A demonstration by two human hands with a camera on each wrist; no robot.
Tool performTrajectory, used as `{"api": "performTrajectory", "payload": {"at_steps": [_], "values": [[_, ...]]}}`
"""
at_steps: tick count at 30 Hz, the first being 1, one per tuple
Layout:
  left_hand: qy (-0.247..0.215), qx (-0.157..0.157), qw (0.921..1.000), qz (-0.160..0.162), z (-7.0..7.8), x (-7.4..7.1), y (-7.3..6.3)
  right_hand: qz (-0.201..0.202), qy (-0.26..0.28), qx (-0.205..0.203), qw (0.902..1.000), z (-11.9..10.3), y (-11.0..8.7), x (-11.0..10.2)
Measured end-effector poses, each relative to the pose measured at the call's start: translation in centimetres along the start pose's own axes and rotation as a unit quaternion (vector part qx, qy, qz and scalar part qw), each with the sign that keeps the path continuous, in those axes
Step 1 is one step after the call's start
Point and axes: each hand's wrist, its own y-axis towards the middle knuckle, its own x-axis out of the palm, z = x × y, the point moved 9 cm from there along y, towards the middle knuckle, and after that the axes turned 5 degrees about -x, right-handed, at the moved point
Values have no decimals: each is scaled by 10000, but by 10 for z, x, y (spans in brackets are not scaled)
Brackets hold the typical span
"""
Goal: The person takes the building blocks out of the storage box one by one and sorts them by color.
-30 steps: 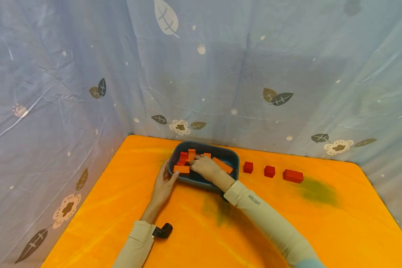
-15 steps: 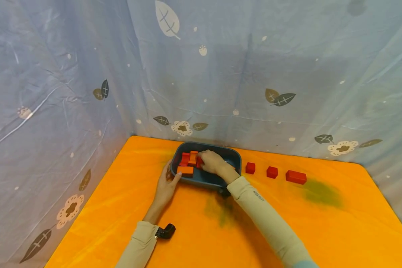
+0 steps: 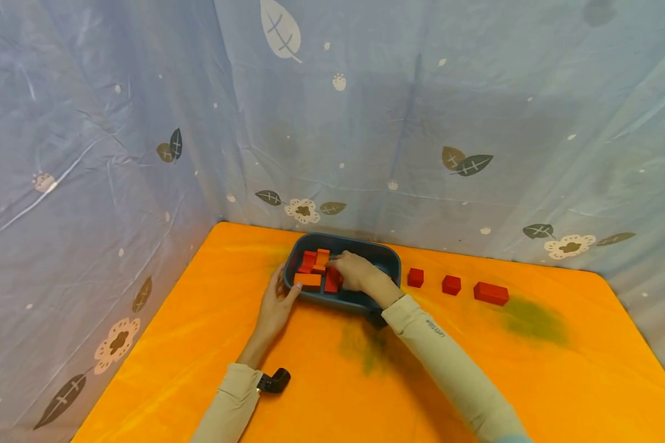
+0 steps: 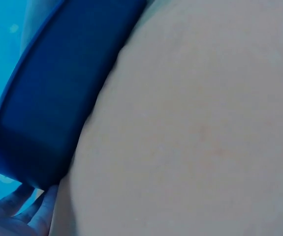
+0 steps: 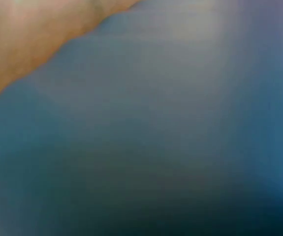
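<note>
The red block (image 3: 331, 283) lies in the box (image 3: 332, 301), long side running toward the person, close by the right hand (image 3: 356, 272), whose grip I cannot tell, while the farther left hand (image 3: 274, 311) holds the box's left end.

Counting one tray (image 3: 327, 299), one left hand (image 3: 273, 312) at eight o'clock, one right hand (image 3: 357, 272) in from four, three red blocks (image 3: 451, 285) outside at three; inside, spotting at least two red pieces (image 3: 330, 285), at least two orange pieces (image 3: 308, 280)!
</note>
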Motion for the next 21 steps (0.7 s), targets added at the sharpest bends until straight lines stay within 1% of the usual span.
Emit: {"api": "performTrajectory", "payload": {"at_steps": [3, 6, 8, 10, 12, 14, 18, 21], "values": [[-47, -20, 9999, -101, 13, 0, -6, 42, -164, -111, 9998, -1, -2, 1], [-53, -59, 9999, -114, 11, 1, -5, -4, -344, -168, 9993, -3, -5, 2], [-3, -21, 10000, -70, 3, 1, -1, 3, -436, -243, 9988, -7, -7, 2], [42, -8, 10000, -46, -7, 2, 3, 70, -503, -437, 9977, -12, -9, 2], [58, -27, 10000, -12, -7, 1, 2, 174, -524, -663, 9963, -18, -11, 1], [48, -9, 10000, -9, -7, 1, 2, 213, -510, -795, 9953, -21, -12, 2], [24, -17, 10000, -27, -7, 1, 2, 261, -509, -769, 9954, -22, -13, 4], [47, -17, 10000, -48, -6, 1, 1, 322, -686, -908, 9930, -26, -11, 5]]}}
